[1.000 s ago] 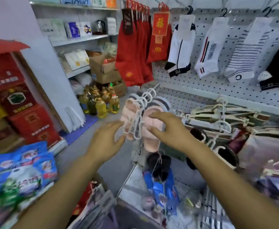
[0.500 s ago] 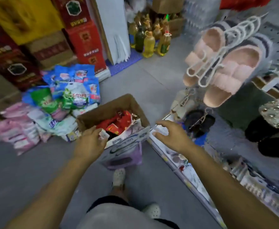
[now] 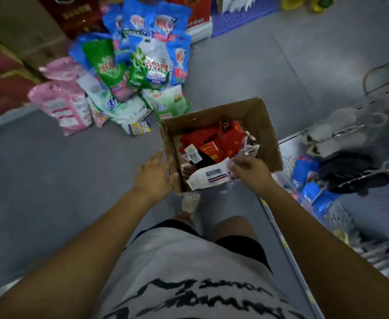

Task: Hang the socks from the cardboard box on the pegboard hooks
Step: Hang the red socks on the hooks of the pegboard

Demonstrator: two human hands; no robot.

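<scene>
An open cardboard box (image 3: pixel 261 125) stands on the grey floor in front of my feet. Inside lie several red packaged socks (image 3: pixel 219 139), a black pair, and a white sock pair (image 3: pixel 208 177) with a striped cuff at the near side. My right hand (image 3: pixel 248 168) reaches into the box and pinches the white pair at its right end. My left hand (image 3: pixel 153 174) rests with straight fingers against the box's left wall. The pegboard is out of view.
A heap of blue, green and pink detergent bags (image 3: pixel 129 72) lies on the floor beyond the box to the left. A low display with black slippers (image 3: pixel 347 173) and blue packs runs along the right. Red cartons (image 3: pixel 2 72) stack at far left.
My view dropped from the pegboard and hanging slippers down to the floor. Both hands came down to the box; the right one took hold of the white sock pair.
</scene>
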